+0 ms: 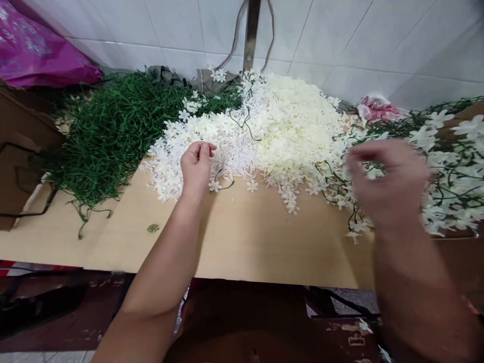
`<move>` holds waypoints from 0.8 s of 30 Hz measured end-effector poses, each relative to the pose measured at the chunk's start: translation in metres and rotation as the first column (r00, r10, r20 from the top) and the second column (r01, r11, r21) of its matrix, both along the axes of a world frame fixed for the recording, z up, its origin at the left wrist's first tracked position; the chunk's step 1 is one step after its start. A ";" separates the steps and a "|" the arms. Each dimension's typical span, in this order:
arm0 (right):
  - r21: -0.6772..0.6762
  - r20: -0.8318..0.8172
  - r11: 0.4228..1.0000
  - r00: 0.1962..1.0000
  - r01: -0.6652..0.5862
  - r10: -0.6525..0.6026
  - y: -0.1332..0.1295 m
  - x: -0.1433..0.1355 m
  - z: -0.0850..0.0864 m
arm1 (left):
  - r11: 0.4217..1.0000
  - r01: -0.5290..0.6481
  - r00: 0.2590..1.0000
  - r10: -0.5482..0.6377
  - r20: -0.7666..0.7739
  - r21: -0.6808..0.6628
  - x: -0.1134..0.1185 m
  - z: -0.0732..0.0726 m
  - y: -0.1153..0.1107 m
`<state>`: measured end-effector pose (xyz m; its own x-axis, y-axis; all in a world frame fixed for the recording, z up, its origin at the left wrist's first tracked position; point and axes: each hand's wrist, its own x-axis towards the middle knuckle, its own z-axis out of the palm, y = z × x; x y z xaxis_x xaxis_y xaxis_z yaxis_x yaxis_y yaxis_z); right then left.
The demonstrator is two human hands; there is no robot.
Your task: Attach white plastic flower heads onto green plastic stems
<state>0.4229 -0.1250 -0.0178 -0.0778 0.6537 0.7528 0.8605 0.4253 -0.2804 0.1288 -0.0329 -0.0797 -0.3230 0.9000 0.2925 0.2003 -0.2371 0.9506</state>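
Note:
My left hand rests at the near edge of a heap of small white plastic flowers, its fingers curled in on the blossoms; whether it grips one is hidden. My right hand is blurred, raised over the right side of the cardboard sheet, next to assembled green stems with white flowers. Its fingers are bent and what they hold cannot be made out. A larger mound of cream flowers lies between the two hands.
A tangle of bare green plastic stems fills the left. A brown cardboard box stands at far left, a purple bag behind it. White tiled wall at the back, with a metal post.

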 end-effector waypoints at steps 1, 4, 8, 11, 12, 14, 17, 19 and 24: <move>-0.084 0.058 0.992 0.993 -0.093 0.098 0.002 -0.020 -0.010 | 1.000 -0.026 0.999 0.026 -0.027 -0.013 -0.003 -0.001 0.000; -0.300 0.196 0.895 0.897 -0.329 0.396 0.008 -0.084 -0.042 | 0.993 -0.065 0.977 0.044 -0.210 -0.093 -0.011 -0.006 0.002; -0.546 0.302 0.807 0.847 -0.222 0.438 0.016 -0.138 -0.072 | 0.957 0.029 0.813 -0.191 -0.550 -0.289 -0.019 -0.011 0.002; -0.609 0.272 0.771 0.864 -0.186 0.423 0.028 -0.146 -0.088 | 0.921 0.083 0.679 -0.331 -0.656 -0.380 -0.019 -0.013 0.001; -0.607 0.230 0.767 0.878 -0.208 0.420 0.032 -0.145 -0.092 | 0.919 0.091 0.650 -0.346 -0.676 -0.383 -0.018 -0.014 0.001; -0.569 0.132 0.776 0.901 -0.273 0.414 0.038 -0.140 -0.101 | 0.931 0.091 0.622 -0.331 -0.710 -0.354 -0.016 -0.015 0.001; -0.455 0.001 0.809 0.908 -0.372 0.419 0.041 -0.132 -0.109 | 0.946 0.078 0.661 -0.286 -0.694 -0.315 -0.013 -0.017 0.002; -0.382 -0.082 0.827 0.907 -0.412 0.413 0.041 -0.127 -0.110 | 0.951 0.068 0.739 -0.252 -0.624 -0.303 -0.013 -0.019 0.003; -0.305 -0.283 0.864 0.904 -0.401 0.320 0.043 -0.114 -0.106 | 0.973 0.070 0.929 -0.144 -0.340 -0.220 -0.015 -0.022 0.006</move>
<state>0.3093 -0.0819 -0.1240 -0.2222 0.8328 0.5071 0.5661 0.5336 -0.6283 0.1137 -0.0270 -0.1013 -0.1309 0.9751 0.1792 0.5145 -0.0877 0.8530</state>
